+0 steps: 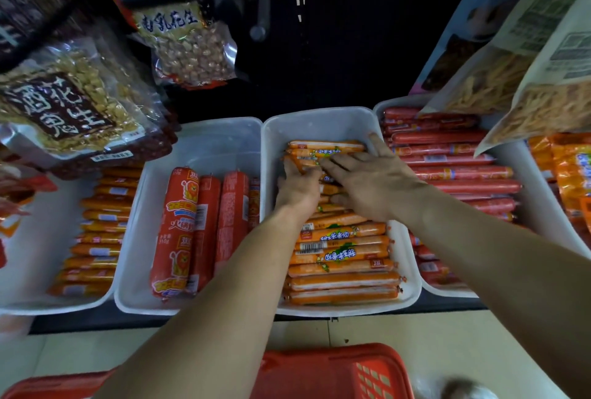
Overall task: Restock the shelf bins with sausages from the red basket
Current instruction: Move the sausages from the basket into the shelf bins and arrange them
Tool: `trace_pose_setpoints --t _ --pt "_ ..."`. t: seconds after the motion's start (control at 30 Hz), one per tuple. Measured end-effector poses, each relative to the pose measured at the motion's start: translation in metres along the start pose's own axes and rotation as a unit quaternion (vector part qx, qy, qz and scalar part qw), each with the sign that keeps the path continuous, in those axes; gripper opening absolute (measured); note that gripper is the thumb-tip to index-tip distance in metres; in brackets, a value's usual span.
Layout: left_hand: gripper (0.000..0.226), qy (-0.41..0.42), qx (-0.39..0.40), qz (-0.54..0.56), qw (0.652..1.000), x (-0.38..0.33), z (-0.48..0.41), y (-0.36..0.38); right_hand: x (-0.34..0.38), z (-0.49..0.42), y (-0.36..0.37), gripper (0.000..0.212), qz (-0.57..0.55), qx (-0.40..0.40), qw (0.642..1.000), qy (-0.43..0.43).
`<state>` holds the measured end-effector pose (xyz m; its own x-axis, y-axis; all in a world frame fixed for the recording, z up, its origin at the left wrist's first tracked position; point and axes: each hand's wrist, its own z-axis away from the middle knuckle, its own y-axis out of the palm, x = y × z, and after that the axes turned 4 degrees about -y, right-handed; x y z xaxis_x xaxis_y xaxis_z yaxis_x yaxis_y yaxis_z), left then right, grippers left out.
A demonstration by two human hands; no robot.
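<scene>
1. The left hand (299, 189) reaches into the middle bin (319, 125). Its fingers (294, 171) are curled down over the left ends of a few orange sausages (342, 258) in the upper part of the stack and grip them.
2. The right hand (375, 186) lies just beside the left hand, over the same stack. Its fingers (335, 163) are nearly straight and spread, pressing flat on the sausage tops; they close around nothing. One finger points toward the left fingertips and almost meets them; another stretches to the bin's right wall.
3. The orange sausages lie crosswise in rows. They run from just beyond the fingertips, under both palms, back to the bin's near edge. Past the fingertips the far end of the bin shows bare white floor.
4. To the left of the left fingers stands a neighbouring bin (204, 143) with fat red sausages (176, 232) lying lengthwise. Farther left, another bin (28, 254) holds thin orange sticks (96, 238).
5. To the right of the right fingers, a bin holds slim red sausages (454, 171) stacked crosswise.
6. The red basket (339, 373) sits on the floor well behind both hands, below the forearms; what it holds cannot be seen.
7. Above and left of the fingers hang peanut bags (192, 47).
</scene>
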<state>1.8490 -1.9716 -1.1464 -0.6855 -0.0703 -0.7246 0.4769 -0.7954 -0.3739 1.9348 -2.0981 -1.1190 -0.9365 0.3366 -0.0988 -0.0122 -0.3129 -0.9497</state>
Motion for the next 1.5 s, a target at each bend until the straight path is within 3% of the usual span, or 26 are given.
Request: trace_pose_setpoints --t 0.1,0.27,0.33,0.4,0.47,0.63,0.9,1.2,1.3,1.5 --pt "0.078 0.027 -0.004 0.011 1.000 0.007 0.015 -0.012 -0.003 -0.007 -0.010 0.071 -0.018 -0.008 1.000 -0.002" --pt "0.039 0.059 0.030 -0.004 0.998 0.010 0.080 -0.045 -0.001 -0.017 -0.024 0.051 -0.035 -0.071 0.996 0.042" --pt "0.049 0.046 0.028 0.037 0.998 0.019 0.097 -0.058 0.008 -0.009 -0.024 0.055 -0.069 -0.110 0.990 0.056" --pt "0.042 0.067 -0.011 0.065 0.996 0.027 0.110 -0.070 0.019 0.003 -0.023 0.056 -0.129 -0.130 0.983 0.019" --pt "0.026 0.124 -0.067 0.044 0.989 0.038 0.121 -0.083 0.036 0.014 -0.023 0.056 -0.178 -0.099 0.978 -0.048" --pt "0.024 0.173 -0.152 -0.071 0.971 0.072 0.131 -0.111 0.077 0.005 -0.013 0.052 -0.223 -0.001 0.965 -0.138" --pt "0.030 0.242 -0.171 -0.213 0.931 0.095 0.116 -0.105 0.080 -0.007 -0.002 0.054 -0.166 -0.021 0.973 -0.158" --pt "0.029 0.246 -0.168 -0.196 0.934 0.099 0.110 -0.105 0.085 -0.004 -0.006 0.063 -0.069 -0.035 0.988 -0.131" --pt "0.030 0.252 -0.164 -0.200 0.933 0.099 0.110 -0.106 0.080 0.009 -0.008 0.075 -0.054 -0.031 0.992 -0.110" --pt "0.031 0.245 -0.135 -0.153 0.948 0.080 0.123 -0.093 0.057 0.038 -0.001 0.083 -0.084 0.040 0.994 0.052"
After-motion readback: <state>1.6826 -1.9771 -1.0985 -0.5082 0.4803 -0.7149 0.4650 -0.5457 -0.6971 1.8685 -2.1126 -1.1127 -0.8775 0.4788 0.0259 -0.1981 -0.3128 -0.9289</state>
